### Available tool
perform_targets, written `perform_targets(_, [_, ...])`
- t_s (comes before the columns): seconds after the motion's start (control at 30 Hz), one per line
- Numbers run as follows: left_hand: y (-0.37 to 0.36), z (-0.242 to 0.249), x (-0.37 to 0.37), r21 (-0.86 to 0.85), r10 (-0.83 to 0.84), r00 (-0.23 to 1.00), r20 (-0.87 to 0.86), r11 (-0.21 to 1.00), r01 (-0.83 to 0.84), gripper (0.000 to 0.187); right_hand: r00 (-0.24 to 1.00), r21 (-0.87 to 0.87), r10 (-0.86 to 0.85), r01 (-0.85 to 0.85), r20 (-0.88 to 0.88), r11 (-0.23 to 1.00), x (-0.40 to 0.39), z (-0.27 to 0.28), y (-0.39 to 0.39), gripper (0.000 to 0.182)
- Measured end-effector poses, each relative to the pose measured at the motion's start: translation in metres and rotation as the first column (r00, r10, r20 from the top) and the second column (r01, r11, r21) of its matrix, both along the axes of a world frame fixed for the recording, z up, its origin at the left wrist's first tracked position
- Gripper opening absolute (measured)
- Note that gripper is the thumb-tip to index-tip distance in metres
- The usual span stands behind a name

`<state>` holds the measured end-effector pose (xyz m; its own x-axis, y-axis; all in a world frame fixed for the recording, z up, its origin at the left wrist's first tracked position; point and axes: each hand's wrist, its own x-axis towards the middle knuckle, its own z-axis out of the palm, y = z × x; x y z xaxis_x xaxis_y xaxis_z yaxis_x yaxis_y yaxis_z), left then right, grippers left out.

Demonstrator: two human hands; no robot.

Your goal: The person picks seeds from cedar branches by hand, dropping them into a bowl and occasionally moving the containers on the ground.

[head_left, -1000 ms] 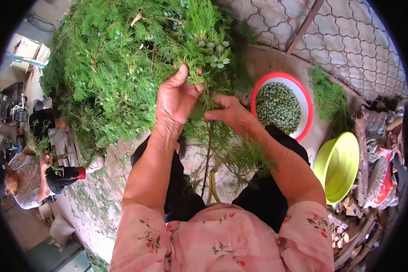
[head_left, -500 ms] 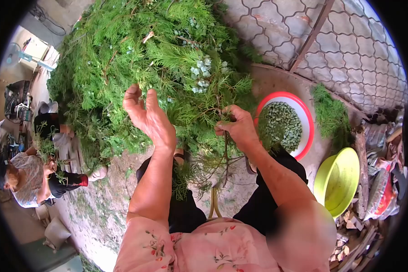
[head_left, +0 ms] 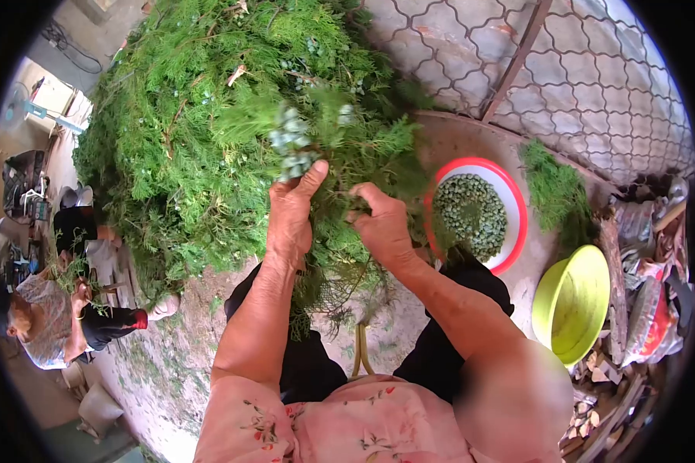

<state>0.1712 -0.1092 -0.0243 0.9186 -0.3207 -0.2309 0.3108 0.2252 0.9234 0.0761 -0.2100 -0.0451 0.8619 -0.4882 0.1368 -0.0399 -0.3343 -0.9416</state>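
Note:
A large heap of green conifer branches (head_left: pixel 185 139) fills the upper left and middle. My left hand (head_left: pixel 292 212) is closed around a sprig bearing a cluster of pale blue-green cones (head_left: pixel 289 143), blurred by motion. To its right, my right hand (head_left: pixel 382 224) has its fingers bent and pinched at the branch's stem side; what lies between the fingertips is too small to make out. Dark twigs hang below between both hands. Beside my right arm stands a white basin with a red rim (head_left: pixel 520 231), holding many small green cones (head_left: pixel 471 214).
A yellow-green basin (head_left: pixel 571 309) tilts at the right, near firewood (head_left: pixel 614 417) and sacks (head_left: pixel 647 320). A wire mesh (head_left: pixel 587 92) runs along the upper right. Loose greenery (head_left: pixel 552 185) lies beside it. Another person (head_left: pixel 50 316) sits at the far left, holding a sprig.
My left hand has gone from open to closed on the sprig and moved right. My right hand is slightly lower, and the cone cluster has shifted left.

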Motion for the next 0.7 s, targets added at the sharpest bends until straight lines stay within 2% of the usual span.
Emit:
perform_targets(0.03, [-0.004, 0.002, -0.003, -0.137, 0.052, 0.997, -0.057, 0.989, -0.059, 0.023, 0.996, -0.011, 0.016, -0.015, 0.093, 1.000, 0.002, -0.010, 0.003, 0.032])
perform_targets(0.07, [-0.006, 0.006, -0.005, -0.136, 0.042, 0.997, -0.063, 0.989, -0.050, 0.023, 0.996, -0.011, 0.006, -0.005, 0.087, 1.000, 0.002, -0.012, 0.006, 0.032])
perform_targets(0.13, [-0.005, 0.015, -0.005, -0.219, 0.060, 0.958, -0.280, 0.968, -0.124, 0.023, 0.985, -0.125, 0.032, -0.010, 0.172, 0.992, 0.003, -0.012, 0.008, 0.034])
perform_targets(0.17, [-0.003, 0.013, -0.002, -0.248, 0.060, 0.966, -0.253, 0.961, -0.125, 0.024, 0.981, -0.046, 0.085, -0.079, 0.176, 0.996, 0.004, -0.009, 0.007, 0.041])
perform_targets(0.2, [-0.001, 0.012, 0.001, -0.247, 0.056, 0.966, -0.251, 0.962, -0.120, 0.024, 0.981, -0.045, 0.081, -0.074, 0.178, 0.996, 0.003, -0.006, 0.006, 0.041])
perform_targets(0.27, [0.003, 0.011, 0.007, -0.217, 0.100, 0.957, -0.271, 0.963, -0.162, 0.028, 0.987, -0.123, 0.151, -0.142, 0.063, 0.982, 0.002, -0.001, 0.004, 0.056])
perform_targets(0.3, [0.006, 0.009, 0.010, -0.217, 0.127, 0.960, -0.249, 0.959, -0.183, 0.030, 0.987, -0.125, 0.145, -0.136, 0.064, 0.983, 0.000, 0.000, 0.005, 0.056])
perform_targets(0.33, [0.007, 0.004, 0.012, -0.143, 0.196, 0.976, -0.090, 0.968, -0.207, 0.032, 0.989, -0.118, 0.144, -0.140, 0.022, 0.983, -0.002, 0.001, 0.008, 0.064])
perform_targets(0.37, [0.010, 0.003, 0.014, -0.073, 0.223, 0.969, -0.109, 0.970, -0.231, 0.031, 0.989, -0.110, 0.144, -0.145, -0.020, 0.983, -0.004, 0.002, 0.009, 0.072])
perform_targets(0.4, [0.013, 0.006, 0.016, 0.000, 0.254, 0.959, -0.126, 0.967, -0.256, 0.030, 0.990, -0.110, 0.143, -0.144, -0.019, 0.983, -0.004, 0.000, 0.006, 0.072])
perform_targets(0.47, [0.019, 0.010, 0.019, -0.038, 0.236, 0.964, -0.120, 0.970, -0.242, 0.028, 0.982, -0.455, 0.182, -0.184, -0.049, 0.871, -0.006, -0.004, -0.006, 0.080])
perform_targets(0.5, [0.022, 0.012, 0.021, -0.078, 0.217, 0.970, -0.114, 0.971, -0.226, 0.026, 0.982, -0.456, 0.185, -0.185, -0.045, 0.871, -0.006, -0.003, -0.011, 0.080])
perform_targets(0.57, [0.029, 0.008, 0.028, -0.143, 0.202, 0.971, -0.128, 0.965, -0.219, 0.028, 0.986, -0.627, -0.002, -0.104, -0.166, 0.772, -0.007, 0.000, -0.024, 0.068])
perform_targets(0.6, [0.033, 0.008, 0.030, -0.206, 0.188, 0.972, -0.143, 0.955, -0.215, 0.030, 0.987, -0.627, 0.005, -0.106, -0.161, 0.772, -0.008, -0.003, -0.034, 0.068])
perform_targets(0.67, [0.037, 0.014, 0.029, -0.209, 0.151, 0.984, -0.090, 0.964, -0.167, 0.027, 0.923, -0.701, 0.005, -0.296, -0.386, 0.649, -0.008, -0.012, -0.057, 0.051])
perform_targets(0.7, [0.038, 0.014, 0.030, -0.192, 0.156, 0.982, -0.105, 0.966, -0.174, 0.026, 0.925, -0.702, 0.015, -0.299, -0.381, 0.647, -0.008, -0.007, -0.065, 0.051])
